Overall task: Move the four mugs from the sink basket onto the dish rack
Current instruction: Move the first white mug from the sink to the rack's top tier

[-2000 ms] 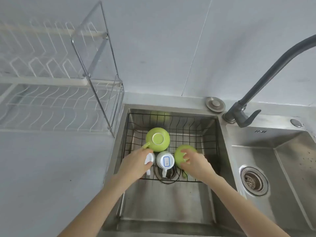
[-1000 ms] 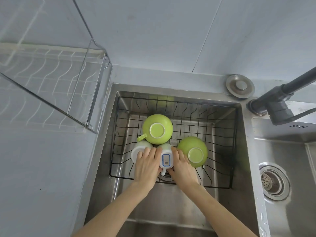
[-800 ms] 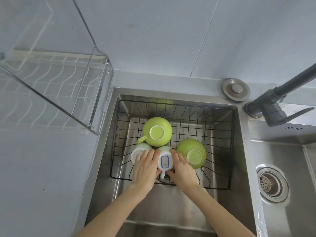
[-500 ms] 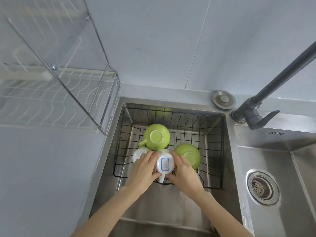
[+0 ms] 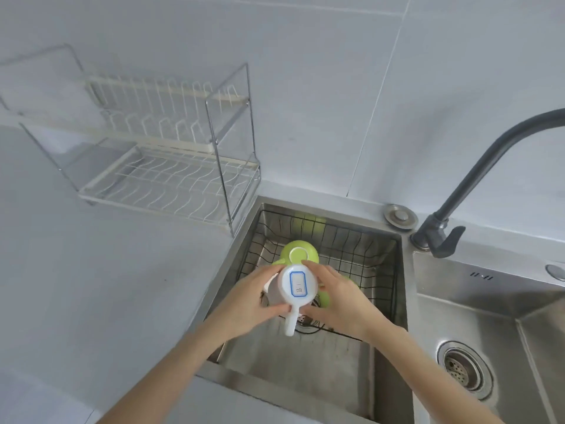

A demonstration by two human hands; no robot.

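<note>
White mug (image 5: 298, 287), glossy and cylindrical, held upside down above the sink basket (image 5: 360, 255); blue-bordered rectangular label on its upturned base, handle pointing toward the camera. Left hand (image 5: 244, 304) cupped against the mug's left side, fingers curled round the wall. Right hand (image 5: 339, 296) pressed to the right side, fingertips at the base rim. Both hands closed on the same mug.

Sink basket: black wire grid, rectangular, seated in the left basin of a brushed stainless steel sink (image 5: 275, 371). Green mug (image 5: 298, 254), smooth and rounded, inverted inside the basket just behind the raised one. Second green mug (image 5: 324, 298) only partly visible beneath the right hand. Pale shape under the left hand, possibly another white mug; cannot tell for certain. Mugs counted with confidence: three.

Dish rack (image 5: 171, 166): two tiers, chrome wire frame with white coated bars, standing on the pale tabletop (image 5: 107, 286) left of the sink, well apart from the mug. Dark matte curved faucet (image 5: 477, 179) between two basins. Two round drains seen, one in each basin.
</note>
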